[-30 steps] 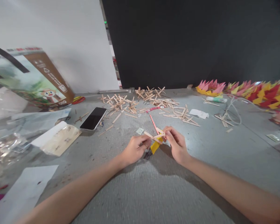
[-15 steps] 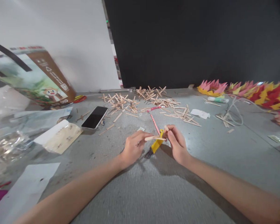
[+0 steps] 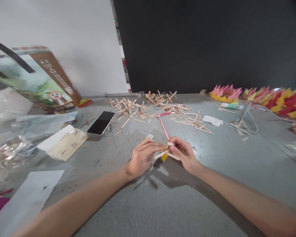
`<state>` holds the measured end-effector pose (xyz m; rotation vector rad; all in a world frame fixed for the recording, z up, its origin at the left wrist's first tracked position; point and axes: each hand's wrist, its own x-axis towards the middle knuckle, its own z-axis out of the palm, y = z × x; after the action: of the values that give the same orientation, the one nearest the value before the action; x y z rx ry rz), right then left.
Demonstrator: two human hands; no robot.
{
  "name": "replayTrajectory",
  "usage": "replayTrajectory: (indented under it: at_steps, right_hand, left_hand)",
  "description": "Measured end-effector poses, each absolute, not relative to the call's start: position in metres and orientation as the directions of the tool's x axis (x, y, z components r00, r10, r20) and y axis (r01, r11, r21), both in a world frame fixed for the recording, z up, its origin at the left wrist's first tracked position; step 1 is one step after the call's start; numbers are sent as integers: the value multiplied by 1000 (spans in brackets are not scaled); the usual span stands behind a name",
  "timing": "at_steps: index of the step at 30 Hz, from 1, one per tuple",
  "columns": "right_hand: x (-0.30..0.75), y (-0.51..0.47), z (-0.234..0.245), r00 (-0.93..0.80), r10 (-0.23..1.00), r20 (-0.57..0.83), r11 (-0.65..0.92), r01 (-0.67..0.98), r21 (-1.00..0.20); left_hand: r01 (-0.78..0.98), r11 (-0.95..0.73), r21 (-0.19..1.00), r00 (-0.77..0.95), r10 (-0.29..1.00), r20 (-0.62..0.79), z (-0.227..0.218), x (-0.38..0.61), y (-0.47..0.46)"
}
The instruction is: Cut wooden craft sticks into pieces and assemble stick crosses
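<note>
At the far left of my head view, a printed bag stands on the grey counter, with a dark-screened phone lying to its right; both sit a touch further right in view than half a second ago. Next come heaped wooden sticks toward the back, lying as they did. Nearer me, my left hand stretches its fingers over a pair of crossed sticks; earlier those fingers were at one stick's end, and now I cannot tell whether they grip or merely press. The pair, then seen almost edge-on, now shows its X, held up between my two hands and hiding more of a yellow piece. A pink patterned strip lies just beyond. My right hand pinches an upper stick end between thumb and finger. Further right, white paper and petalled paper shapes lie unchanged.
</note>
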<state>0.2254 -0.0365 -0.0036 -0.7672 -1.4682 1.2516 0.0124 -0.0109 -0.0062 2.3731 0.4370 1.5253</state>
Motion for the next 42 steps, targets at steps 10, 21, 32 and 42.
replayTrajectory:
  at_steps: [10, 21, 32, 42]
  right_hand:
    - [226, -34, -5, -332, 895, 298, 281, -99, -955]
    - [226, -37, -2, -299, 921, 250, 225, -117, -967]
    - [226, -34, 0, -323, 885, 334, 343, -31, -939]
    - [227, -32, 2, -330, 845, 421, 456, 35, -889]
  left_hand:
    - [93, -947, 308, 454, 316, 833, -6, 11, -11]
    - [137, -891, 434, 404, 450, 796, -6, 12, -13]
    - [110, -934, 339, 410, 353, 841, -5, 13, -12]
    - [92, -950, 300, 452, 308, 837, -9, 12, -10]
